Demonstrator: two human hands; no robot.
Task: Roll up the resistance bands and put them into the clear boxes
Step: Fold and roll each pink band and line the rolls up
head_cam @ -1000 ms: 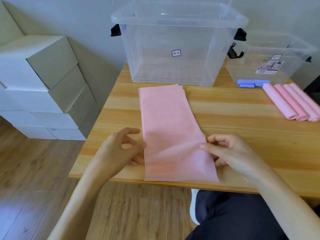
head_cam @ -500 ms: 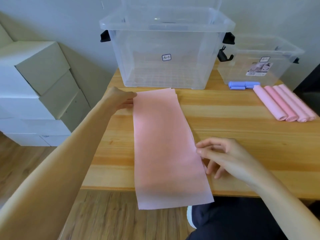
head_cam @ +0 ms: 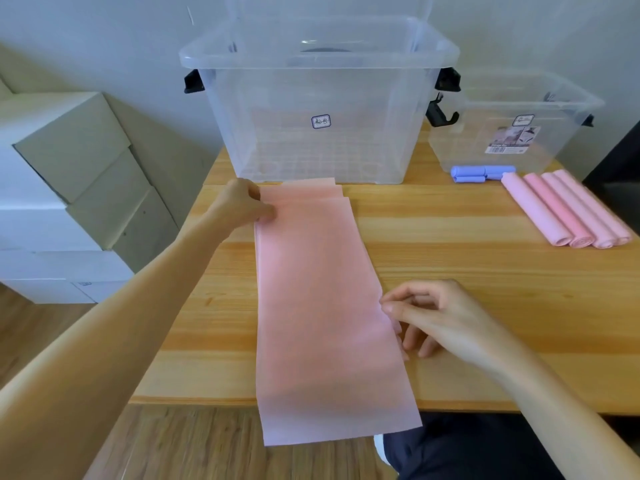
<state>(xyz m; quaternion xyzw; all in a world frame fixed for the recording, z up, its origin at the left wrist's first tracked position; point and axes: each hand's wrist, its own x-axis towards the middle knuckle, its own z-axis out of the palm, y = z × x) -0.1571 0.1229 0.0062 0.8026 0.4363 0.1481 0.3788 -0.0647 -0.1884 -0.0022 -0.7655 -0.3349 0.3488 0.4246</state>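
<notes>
Flat pink resistance band (head_cam: 322, 306) on the wooden table (head_cam: 485, 271), before two clear boxes.
At 12 o'clock the large clear box (head_cam: 318, 98); at 2 o'clock the small clear box (head_cam: 512, 133), a blue roll (head_cam: 481, 173) and four pink rolls (head_cam: 568, 209). Left hand (head_cam: 242, 206) pinches the band's far left edge; right hand (head_cam: 436, 317) pinches its right edge.

Flat band (head_cam: 322, 306) at table (head_cam: 485, 271) centre, overhanging at 6 o'clock; large box (head_cam: 318, 109) at 12; small box (head_cam: 519, 129), rolled bands (head_cam: 568, 213) at 2; cartons (head_cam: 69, 188) at 9.
</notes>
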